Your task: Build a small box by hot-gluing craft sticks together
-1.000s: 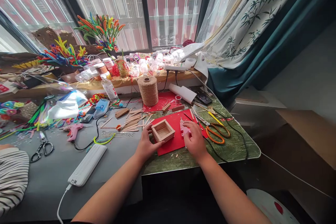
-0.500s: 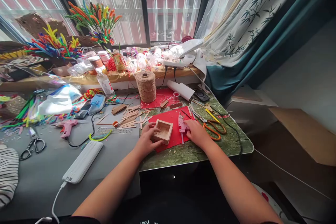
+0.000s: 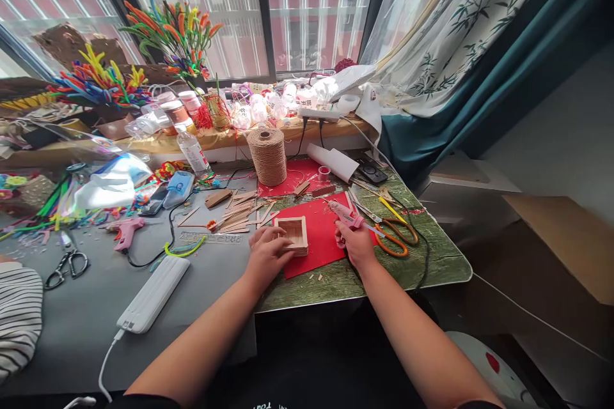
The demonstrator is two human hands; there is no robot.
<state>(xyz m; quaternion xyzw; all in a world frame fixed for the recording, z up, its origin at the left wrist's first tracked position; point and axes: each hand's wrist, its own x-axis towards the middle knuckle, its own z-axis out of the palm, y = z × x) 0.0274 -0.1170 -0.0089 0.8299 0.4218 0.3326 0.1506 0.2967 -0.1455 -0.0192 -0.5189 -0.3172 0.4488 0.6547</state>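
Observation:
A small open wooden box [image 3: 298,236] rests on the red sheet [image 3: 316,262]. My left hand [image 3: 269,252] is closed on its left side, with the thumb along the near wall and the fingers at the left edge. In my right hand [image 3: 357,246] is a pink hot glue gun [image 3: 346,214], gripped by its handle. The nozzle points up and left, and a clear glue stick juts from its back end. Orange-handled scissors [image 3: 398,236] lie just to the right of that hand.
Thin wooden strips [image 3: 240,211] lie in a pile behind my left hand. A twine spool [image 3: 267,156] stands at the back. Further left are another pink glue gun [image 3: 125,230], a white power strip [image 3: 153,294] and black scissors [image 3: 67,262]. A striped sleeve [image 3: 19,319] shows at the left edge.
My right hand has taken the glue gun by its handle and lifted it, turning the nozzle leftward. The box has been turned squarer and shifted slightly left under my left hand.

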